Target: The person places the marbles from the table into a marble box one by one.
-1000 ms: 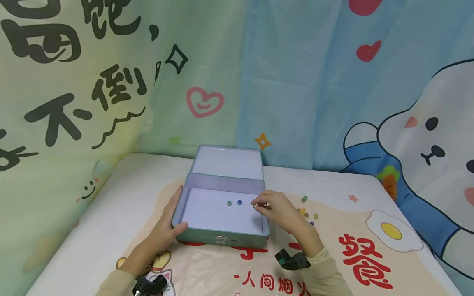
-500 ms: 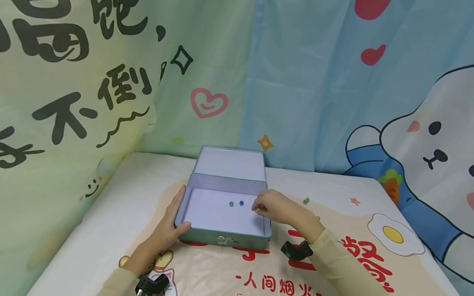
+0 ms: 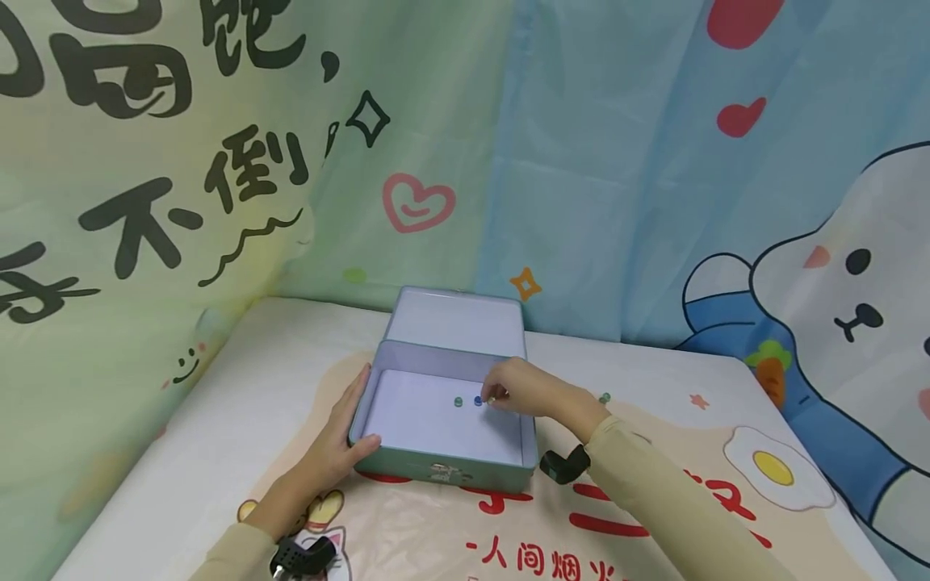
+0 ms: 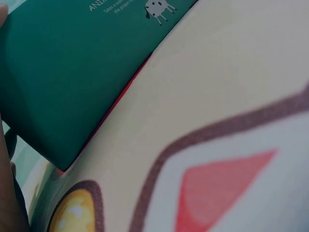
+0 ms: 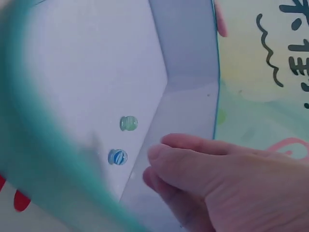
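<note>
A green tin box (image 3: 395, 463) stands with its lid (image 3: 454, 323) tipped back, showing a pale inside. Along its left wall lie the straight fingers of my left hand (image 3: 327, 444), the thumb at the front corner. My right hand (image 3: 541, 394) is over the right part of the box, thumb and fingers pinching a small marble (image 3: 491, 399); the fingers mostly hide it. On the box floor sit a green marble (image 5: 129, 123) and a blue-and-white marble (image 5: 118, 157). In the head view, the blue one is just left of my right fingertips.
Beyond the box's right side, a green marble (image 3: 605, 398) lies on the table; my right arm covers the area beside it. A printed cloth (image 3: 407, 532) covers the tabletop. A patterned curtain (image 3: 567, 202) hangs close behind the lid.
My right hand, with the pinched marble, has moved left and further over the box, nearer the blue marble. My left hand stays at the box's left side. The head view has shifted slightly.
</note>
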The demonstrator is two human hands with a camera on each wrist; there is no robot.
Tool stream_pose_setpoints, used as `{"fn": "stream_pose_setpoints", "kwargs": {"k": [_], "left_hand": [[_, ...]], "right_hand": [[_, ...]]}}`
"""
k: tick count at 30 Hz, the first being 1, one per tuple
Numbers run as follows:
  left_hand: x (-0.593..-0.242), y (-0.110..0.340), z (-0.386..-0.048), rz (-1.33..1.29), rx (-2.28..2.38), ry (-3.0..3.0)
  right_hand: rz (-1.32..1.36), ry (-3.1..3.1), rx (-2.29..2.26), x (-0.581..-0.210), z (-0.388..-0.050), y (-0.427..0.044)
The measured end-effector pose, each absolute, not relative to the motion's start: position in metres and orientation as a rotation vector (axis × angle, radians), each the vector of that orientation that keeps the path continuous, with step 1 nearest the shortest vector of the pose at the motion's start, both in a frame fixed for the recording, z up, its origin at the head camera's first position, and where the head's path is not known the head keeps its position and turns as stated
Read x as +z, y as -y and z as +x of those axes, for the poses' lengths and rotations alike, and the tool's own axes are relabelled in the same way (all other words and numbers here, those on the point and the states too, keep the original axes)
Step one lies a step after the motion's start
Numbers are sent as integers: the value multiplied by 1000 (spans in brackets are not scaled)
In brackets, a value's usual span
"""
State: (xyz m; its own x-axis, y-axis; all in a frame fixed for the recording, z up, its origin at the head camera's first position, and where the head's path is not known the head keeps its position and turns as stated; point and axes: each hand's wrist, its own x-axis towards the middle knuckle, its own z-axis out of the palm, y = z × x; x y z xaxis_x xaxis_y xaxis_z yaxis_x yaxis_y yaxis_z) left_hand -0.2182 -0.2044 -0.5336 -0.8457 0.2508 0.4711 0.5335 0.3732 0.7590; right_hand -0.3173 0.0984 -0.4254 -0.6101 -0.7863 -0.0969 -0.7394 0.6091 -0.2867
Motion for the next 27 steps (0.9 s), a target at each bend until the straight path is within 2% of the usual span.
{"fn": "stream_pose_setpoints", "kwargs": {"k": [9, 21, 27], "left_hand": [[-532, 202, -217, -668, -1513, 2354], [-533, 206, -218, -664, -1515, 2333], [-535, 205, -219, -677, -1504, 2332]], "right_hand": [[-1304, -2646, -351, -428, -329, -91], [-1342, -2688, -285, -409, -338, -75], [-1335, -2683, -315, -418, -338, -69]]}}
